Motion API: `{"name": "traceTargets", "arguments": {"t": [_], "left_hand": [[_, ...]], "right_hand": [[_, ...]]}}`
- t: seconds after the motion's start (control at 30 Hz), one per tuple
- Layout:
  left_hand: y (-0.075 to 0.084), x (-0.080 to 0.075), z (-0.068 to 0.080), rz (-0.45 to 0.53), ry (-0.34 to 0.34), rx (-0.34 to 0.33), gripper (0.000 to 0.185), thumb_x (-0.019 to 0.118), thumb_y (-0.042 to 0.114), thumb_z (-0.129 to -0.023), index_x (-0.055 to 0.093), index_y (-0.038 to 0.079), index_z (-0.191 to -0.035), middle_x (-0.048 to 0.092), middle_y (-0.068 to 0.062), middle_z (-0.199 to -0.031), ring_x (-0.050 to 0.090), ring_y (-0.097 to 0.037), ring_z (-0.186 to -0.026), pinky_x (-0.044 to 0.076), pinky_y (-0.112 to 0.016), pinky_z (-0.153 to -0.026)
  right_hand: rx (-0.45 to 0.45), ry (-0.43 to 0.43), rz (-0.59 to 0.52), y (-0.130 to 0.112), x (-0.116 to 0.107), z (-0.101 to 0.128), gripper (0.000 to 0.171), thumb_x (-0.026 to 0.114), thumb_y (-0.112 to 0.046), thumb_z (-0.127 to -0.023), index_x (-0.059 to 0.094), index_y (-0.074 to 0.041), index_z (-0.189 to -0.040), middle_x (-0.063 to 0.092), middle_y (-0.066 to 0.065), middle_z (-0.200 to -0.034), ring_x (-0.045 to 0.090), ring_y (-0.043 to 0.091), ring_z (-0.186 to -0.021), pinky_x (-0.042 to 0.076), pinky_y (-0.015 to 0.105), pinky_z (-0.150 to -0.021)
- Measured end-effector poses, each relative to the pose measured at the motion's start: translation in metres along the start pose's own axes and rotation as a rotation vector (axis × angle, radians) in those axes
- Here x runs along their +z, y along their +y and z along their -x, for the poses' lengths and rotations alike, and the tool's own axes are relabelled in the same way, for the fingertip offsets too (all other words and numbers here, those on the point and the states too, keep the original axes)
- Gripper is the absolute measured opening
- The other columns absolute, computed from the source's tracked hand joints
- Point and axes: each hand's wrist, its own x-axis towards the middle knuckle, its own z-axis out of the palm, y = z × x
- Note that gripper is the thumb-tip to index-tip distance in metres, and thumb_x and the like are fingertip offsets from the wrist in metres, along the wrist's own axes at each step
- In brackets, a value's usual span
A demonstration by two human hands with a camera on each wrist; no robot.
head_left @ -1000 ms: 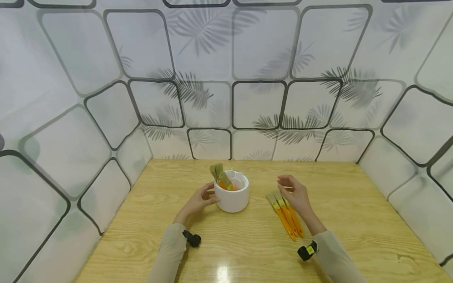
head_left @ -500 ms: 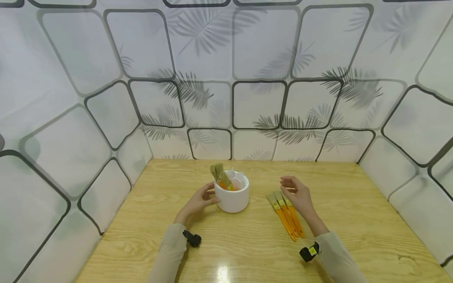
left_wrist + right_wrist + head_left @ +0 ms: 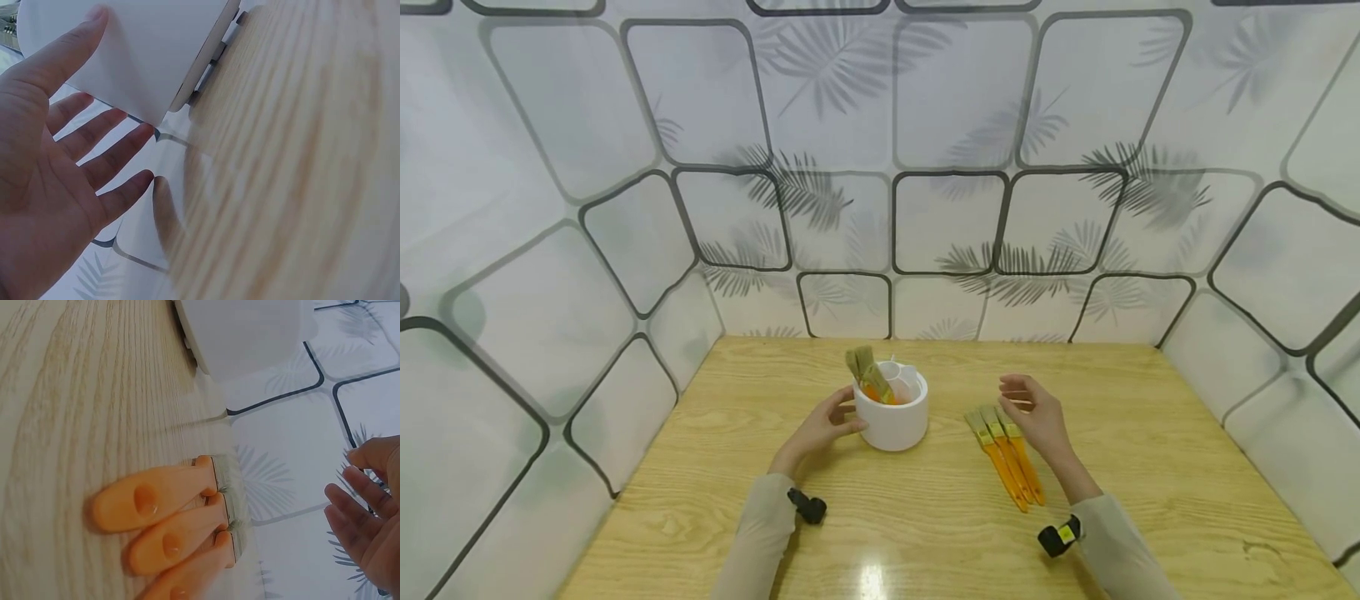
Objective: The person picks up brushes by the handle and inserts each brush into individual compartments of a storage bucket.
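A white round pot [image 3: 892, 419] stands mid-table with two orange-handled brushes [image 3: 868, 375] upright in it. My left hand [image 3: 827, 421] rests against the pot's left side, thumb on the wall [image 3: 94, 25], the other fingers straight and spread beside it. Three orange-handled brushes [image 3: 1007, 454] lie side by side on the table to the right of the pot; in the right wrist view the same brushes [image 3: 181, 519] lie with bristles toward the wall. My right hand [image 3: 1037, 417] hovers just right of their bristle ends, fingers loosely curved, holding nothing.
The wooden table [image 3: 925, 533] is walled on three sides by white panels [image 3: 947, 225] with dark rounded outlines and leaf prints. Black wrist cameras sit on both sleeves [image 3: 808, 506].
My right hand has drifted slightly to the right and toward me, away from the brush bristles. My left hand and the pot have stayed put.
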Motion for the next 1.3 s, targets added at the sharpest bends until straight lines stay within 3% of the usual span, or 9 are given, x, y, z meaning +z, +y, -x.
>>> {"name": "traceTargets", "arguments": {"t": [0.13, 0.23, 0.37, 0.53, 0.83, 0.93, 1.1, 1.3], "left_hand": [[-0.016, 0.0, -0.005, -0.025, 0.025, 0.001, 0.074, 0.07, 0.021, -0.084, 0.029, 0.01, -0.145, 0.035, -0.017, -0.145, 0.04, -0.04, -0.128, 0.038, -0.051, -0.103], [-0.025, 0.0, -0.009, -0.039, 0.039, -0.012, 0.077, 0.072, 0.028, -0.082, 0.03, 0.015, -0.145, 0.036, -0.013, -0.145, 0.041, -0.036, -0.128, 0.038, -0.048, -0.104], [-0.025, 0.0, -0.009, -0.037, 0.036, -0.019, 0.077, 0.071, 0.026, -0.082, 0.029, 0.014, -0.145, 0.035, -0.014, -0.146, 0.04, -0.037, -0.129, 0.037, -0.05, -0.104], [-0.024, 0.001, -0.009, -0.038, 0.04, -0.019, 0.076, 0.071, 0.023, -0.082, 0.029, 0.015, -0.145, 0.035, -0.014, -0.146, 0.04, -0.037, -0.129, 0.036, -0.051, -0.105], [-0.028, 0.001, -0.009, -0.057, 0.022, -0.017, 0.082, 0.072, 0.032, -0.08, 0.026, 0.019, -0.147, 0.033, -0.01, -0.147, 0.038, -0.035, -0.13, 0.036, -0.048, -0.106], [-0.031, 0.001, -0.01, -0.063, 0.019, -0.006, 0.082, 0.072, 0.032, -0.08, 0.026, 0.019, -0.147, 0.034, -0.01, -0.147, 0.038, -0.035, -0.13, 0.037, -0.048, -0.105], [-0.031, 0.001, -0.01, -0.057, 0.03, 0.001, 0.081, 0.072, 0.03, -0.081, 0.026, 0.018, -0.146, 0.034, -0.013, -0.146, 0.039, -0.037, -0.129, 0.037, -0.048, -0.104], [-0.015, 0.002, -0.005, -0.04, 0.049, 0.011, 0.074, 0.07, 0.018, -0.083, 0.03, 0.012, -0.145, 0.035, -0.02, -0.144, 0.04, -0.041, -0.127, 0.036, -0.052, -0.104]], "right_hand": [[0.008, 0.008, 0.013, 0.003, -0.002, 0.0, 0.026, 0.064, 0.002, -0.084, 0.06, 0.004, -0.111, 0.064, 0.024, -0.1, 0.063, 0.039, -0.087, 0.056, 0.038, -0.071], [0.029, 0.009, 0.038, 0.021, -0.002, -0.001, 0.027, 0.065, -0.004, -0.086, 0.06, 0.0, -0.112, 0.065, 0.02, -0.102, 0.063, 0.035, -0.089, 0.056, 0.035, -0.071], [0.064, 0.009, 0.063, 0.042, -0.001, -0.002, 0.028, 0.065, -0.012, -0.087, 0.06, -0.006, -0.114, 0.066, 0.014, -0.103, 0.064, 0.03, -0.09, 0.054, 0.026, -0.071], [0.082, 0.008, 0.071, 0.043, -0.002, -0.001, 0.027, 0.065, -0.014, -0.088, 0.061, -0.007, -0.114, 0.066, 0.014, -0.102, 0.064, 0.029, -0.089, 0.051, 0.016, -0.069], [0.113, 0.002, 0.083, 0.046, -0.003, 0.003, 0.026, 0.065, -0.013, -0.087, 0.061, -0.006, -0.112, 0.066, 0.015, -0.1, 0.064, 0.03, -0.088, 0.05, 0.012, -0.069], [0.13, 0.0, 0.092, 0.049, -0.003, 0.004, 0.026, 0.066, -0.012, -0.087, 0.061, -0.005, -0.112, 0.066, 0.015, -0.099, 0.064, 0.029, -0.087, 0.052, 0.016, -0.069], [0.156, -0.023, 0.104, 0.051, -0.002, 0.007, 0.027, 0.066, -0.01, -0.086, 0.061, -0.004, -0.112, 0.066, 0.015, -0.099, 0.064, 0.029, -0.087, 0.057, 0.035, -0.073], [0.153, -0.037, 0.126, 0.053, -0.002, 0.01, 0.026, 0.065, -0.01, -0.087, 0.061, -0.002, -0.111, 0.066, 0.017, -0.098, 0.063, 0.03, -0.086, 0.055, 0.044, -0.073]]}}
